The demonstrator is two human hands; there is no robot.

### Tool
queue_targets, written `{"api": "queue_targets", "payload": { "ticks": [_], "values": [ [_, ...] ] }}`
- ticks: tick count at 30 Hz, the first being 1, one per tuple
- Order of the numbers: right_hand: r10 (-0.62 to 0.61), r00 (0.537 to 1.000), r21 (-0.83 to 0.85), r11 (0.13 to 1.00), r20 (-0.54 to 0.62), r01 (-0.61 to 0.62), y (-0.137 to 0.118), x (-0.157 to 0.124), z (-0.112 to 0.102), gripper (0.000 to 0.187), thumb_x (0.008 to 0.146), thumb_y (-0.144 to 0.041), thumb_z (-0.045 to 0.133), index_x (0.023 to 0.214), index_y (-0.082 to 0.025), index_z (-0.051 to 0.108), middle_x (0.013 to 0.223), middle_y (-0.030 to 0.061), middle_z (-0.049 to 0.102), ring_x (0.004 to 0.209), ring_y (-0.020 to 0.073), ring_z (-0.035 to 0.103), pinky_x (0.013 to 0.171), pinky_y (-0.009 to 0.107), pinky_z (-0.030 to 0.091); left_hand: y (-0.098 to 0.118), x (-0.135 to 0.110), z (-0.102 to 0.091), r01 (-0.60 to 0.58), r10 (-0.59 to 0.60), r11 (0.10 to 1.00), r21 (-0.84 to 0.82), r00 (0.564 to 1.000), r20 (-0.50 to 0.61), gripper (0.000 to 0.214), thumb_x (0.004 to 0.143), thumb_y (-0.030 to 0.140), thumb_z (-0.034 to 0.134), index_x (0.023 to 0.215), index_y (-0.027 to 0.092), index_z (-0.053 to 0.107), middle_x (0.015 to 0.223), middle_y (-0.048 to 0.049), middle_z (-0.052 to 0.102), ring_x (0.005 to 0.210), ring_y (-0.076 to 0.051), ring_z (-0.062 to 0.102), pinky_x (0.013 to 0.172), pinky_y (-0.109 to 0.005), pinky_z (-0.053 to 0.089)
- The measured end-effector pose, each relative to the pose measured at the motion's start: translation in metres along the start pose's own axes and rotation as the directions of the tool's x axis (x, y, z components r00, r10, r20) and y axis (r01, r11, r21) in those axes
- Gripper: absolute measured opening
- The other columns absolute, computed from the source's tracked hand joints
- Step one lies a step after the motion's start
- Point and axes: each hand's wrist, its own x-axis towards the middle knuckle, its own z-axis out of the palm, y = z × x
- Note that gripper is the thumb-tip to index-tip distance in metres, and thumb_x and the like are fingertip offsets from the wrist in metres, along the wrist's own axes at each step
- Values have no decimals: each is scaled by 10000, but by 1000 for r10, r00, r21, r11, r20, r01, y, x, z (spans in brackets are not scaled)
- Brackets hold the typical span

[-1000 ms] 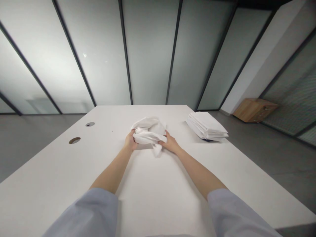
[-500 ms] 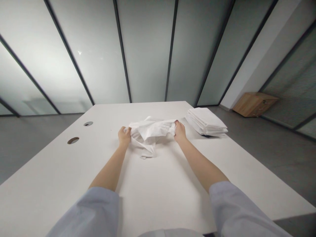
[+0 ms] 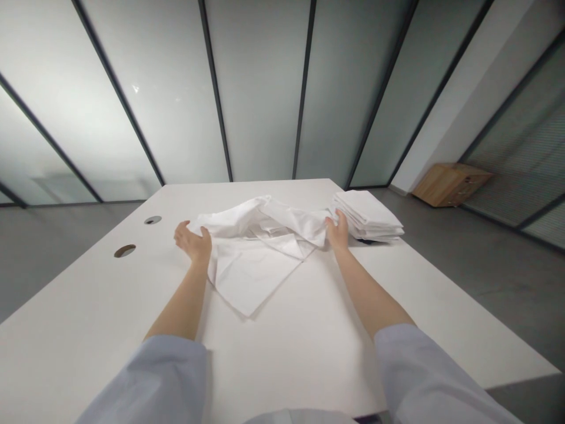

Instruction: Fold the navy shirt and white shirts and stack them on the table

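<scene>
A white cloth lies loosely spread on the table, its far part bunched in raised folds and one corner pointing toward me. At its left end is my left hand, open, with thumb and fingers apart beside the fabric. My right hand is at the cloth's right end, its thumb against the edge and its fingers spread. Whether any fabric rests against the far side of the fingers is hidden. Just beyond my right hand sits a stack of folded white cloths.
The white table has two round holes on its left side, a nearer one and a farther one. A wooden cabinet stands on the floor at the right. Frosted glass panels rise behind the table.
Both hands have moved apart and loosened from their closed grip on the bunched cloth. The cloth has spread wider, and a flat corner now extends toward me.
</scene>
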Motion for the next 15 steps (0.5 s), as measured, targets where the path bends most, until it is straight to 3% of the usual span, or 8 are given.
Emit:
{"api": "queue_targets", "payload": {
  "ticks": [1, 2, 4, 5, 7, 10, 12, 15],
  "values": [
    [-60, 995, -51, 997, 83, 64, -6, -6, 3, 546, 788, -470, 517, 1247, -176, 544, 1298, 151, 560, 1264, 278, 453, 1071, 466, 321, 12, -7, 1, -147, 146, 989, 6, 983, 111, 412, 792, 250, 555, 1185, 157, 476, 1250, -162, 514, 1259, -311, 417, 1084, -488, 262],
    [-113, 970, -100, 986, 214, 137, -11, -12, 7, 579, 757, -483, 583, 1241, -168, 559, 1316, 167, 548, 1274, 298, 439, 1076, 470, 309, 24, -16, 2, -280, 273, 960, -9, 926, 259, 401, 809, 279, 553, 1193, 178, 491, 1258, -147, 527, 1261, -301, 425, 1093, -476, 255],
    [-118, 898, -200, 955, 424, 219, -20, -23, 12, 629, 695, -475, 683, 1230, -161, 585, 1330, 190, 535, 1266, 343, 440, 1059, 483, 320, 43, -35, 7, -462, 427, 883, -83, 718, 550, 456, 805, 369, 589, 1227, 214, 511, 1327, -130, 509, 1283, -291, 418, 1087, -429, 283],
    [-86, 874, -251, 940, 479, 230, -23, -28, 14, 617, 687, -453, 700, 1220, -159, 598, 1324, 197, 539, 1248, 359, 456, 1043, 486, 334, 49, -44, 10, -497, 431, 863, -94, 627, 649, 545, 777, 428, 625, 1265, 220, 501, 1394, -134, 458, 1304, -301, 397, 1077, -416, 299],
    [-17, 847, -312, 925, 532, 215, -27, -30, 15, 473, 726, -383, 665, 1141, -157, 646, 1248, 199, 597, 1170, 359, 523, 994, 473, 378, 53, -58, 15, -513, 355, 857, -58, 503, 788, 662, 745, 523, 643, 1317, 229, 486, 1443, -143, 411, 1306, -326, 397, 1055, -422, 321],
    [51, 806, -207, 974, 590, 90, -29, -12, 13, 222, 764, -300, 569, 897, -182, 702, 997, 138, 713, 996, 307, 620, 892, 406, 454, 46, -64, 19, -505, 242, 863, 21, 450, 860, 583, 786, 566, 578, 1269, 240, 556, 1364, -152, 494, 1263, -346, 439, 1036, -463, 327],
    [48, 792, -25, 999, 608, -42, -33, 11, 12, 177, 755, -296, 548, 782, -199, 694, 837, 93, 730, 899, 278, 645, 815, 363, 490, 38, -60, 21, -484, 237, 875, 19, 462, 854, 490, 804, 529, 568, 1200, 244, 611, 1345, -148, 512, 1245, -341, 458, 1034, -474, 329],
    [46, 847, 213, 959, 530, -186, -43, 49, 15, 212, 776, -339, 517, 779, -197, 675, 736, 77, 708, 811, 253, 658, 735, 336, 518, 25, -52, 27, -369, 251, 928, -49, 523, 815, 411, 743, 461, 660, 1083, 230, 661, 1301, -140, 555, 1217, -320, 494, 1041, -468, 335]
  ]
}}
